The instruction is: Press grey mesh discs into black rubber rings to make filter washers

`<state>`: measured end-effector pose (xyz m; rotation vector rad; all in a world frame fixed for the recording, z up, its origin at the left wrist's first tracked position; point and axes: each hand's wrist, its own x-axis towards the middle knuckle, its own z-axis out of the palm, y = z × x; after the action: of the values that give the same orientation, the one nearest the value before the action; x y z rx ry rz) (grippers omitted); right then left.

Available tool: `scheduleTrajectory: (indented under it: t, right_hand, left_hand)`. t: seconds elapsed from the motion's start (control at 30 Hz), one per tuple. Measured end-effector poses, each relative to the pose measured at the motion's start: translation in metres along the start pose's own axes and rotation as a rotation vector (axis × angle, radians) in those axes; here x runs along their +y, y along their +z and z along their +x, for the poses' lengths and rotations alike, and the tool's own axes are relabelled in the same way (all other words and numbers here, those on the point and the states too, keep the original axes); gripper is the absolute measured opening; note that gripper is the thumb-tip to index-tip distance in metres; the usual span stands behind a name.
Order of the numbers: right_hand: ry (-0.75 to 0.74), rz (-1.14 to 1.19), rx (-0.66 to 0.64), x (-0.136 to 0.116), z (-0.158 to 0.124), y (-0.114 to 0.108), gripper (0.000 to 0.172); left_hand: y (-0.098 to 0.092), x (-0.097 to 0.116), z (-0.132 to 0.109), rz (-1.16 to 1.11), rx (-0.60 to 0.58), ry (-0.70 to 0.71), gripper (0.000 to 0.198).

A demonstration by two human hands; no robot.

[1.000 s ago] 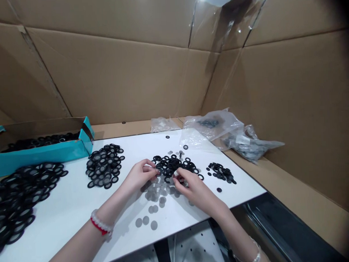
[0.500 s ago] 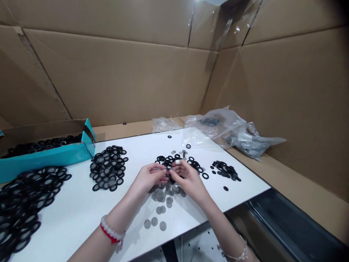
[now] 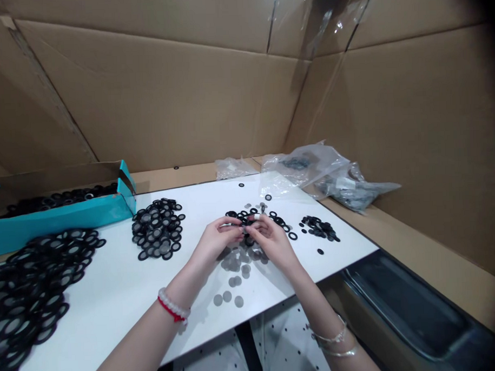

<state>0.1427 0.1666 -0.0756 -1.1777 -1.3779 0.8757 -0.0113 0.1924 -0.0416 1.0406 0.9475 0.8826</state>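
My left hand and my right hand meet fingertip to fingertip over the middle of the white table. Both are closed in a pinch around something small, too hidden by the fingers to make out. Just beyond the fingertips lies a loose pile of black rings. Thin grey mesh discs are scattered under and in front of my hands. To the left sits a heap of black rings with grey discs in them. Small black discs form a little pile right of my right hand.
A larger heap of black rings spreads along the table's left side. Behind it stands a teal box holding more rings. Clear plastic bags lie at the back right. Cardboard walls enclose the table; a dark bin is at lower right.
The view has tilted down slightly, so the table and hands appear shifted up and a bit right. Both hands keep their pinch at the same pile; the fingers have shifted slightly.
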Motion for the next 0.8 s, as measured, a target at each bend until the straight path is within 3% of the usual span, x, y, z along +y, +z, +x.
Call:
scheduleTrajectory:
  t: [0.17,0.33,0.6,0.8]
  right_hand:
    - [0.036,0.015,-0.067,-0.002,-0.002,-0.002,0.020]
    - [0.002,-0.083,-0.095,-0.006,-0.004,-0.002,0.027]
    - [0.009,-0.134,-0.033,-0.005,-0.005,0.002,0.033]
    - [-0.010,-0.047,-0.100,-0.010,-0.007,0.001,0.027]
  left_hand:
    - [0.002,-0.002,-0.002,0.110,-0.006,0.051,0.019]
    - [0.003,-0.005,-0.002,0.121,0.026,0.016,0.023]
    - [0.005,0.001,0.000,0.110,0.204,-0.011,0.035]
    - [0.000,-0.004,0.006,-0.009,0.103,0.019,0.031]
